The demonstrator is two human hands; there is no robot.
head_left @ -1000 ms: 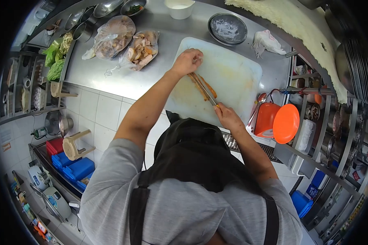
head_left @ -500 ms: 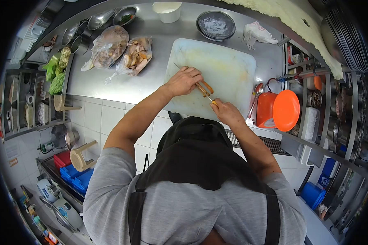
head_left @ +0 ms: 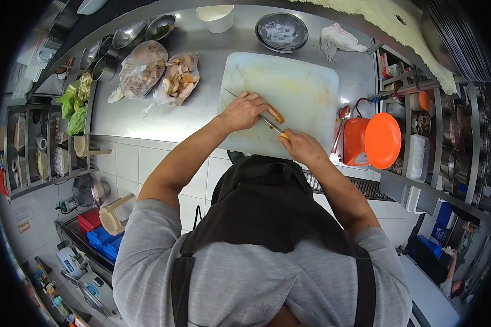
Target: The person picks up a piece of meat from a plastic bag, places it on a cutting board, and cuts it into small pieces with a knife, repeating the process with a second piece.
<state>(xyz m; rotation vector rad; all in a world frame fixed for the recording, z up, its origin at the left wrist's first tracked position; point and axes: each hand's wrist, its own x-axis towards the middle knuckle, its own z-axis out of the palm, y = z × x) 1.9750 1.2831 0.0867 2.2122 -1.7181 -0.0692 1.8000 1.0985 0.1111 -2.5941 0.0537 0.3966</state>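
My right hand is closed round the yellow handle of a knife. Its long blade points up and left, passes beneath my left hand and shows its tip beyond it. My left hand is closed with its fingers bent down over a brown-orange strip of food, which looks like cooked meat. Part of this strip sticks out beside the blade, and the fingers hide the rest. Under both hands lies a white cutting board with a few small dark crumbs near the knife.
Two clear bags of meat pieces lie left of the board. Behind it are a white tub, dark plates with white powder and a cloth. At right stand an orange container and a spoon.
The knife blade now lies at a flatter slant, with more of its tip showing past my left hand. The strip beside the blade looks wider. At the lower right another person has come into view.
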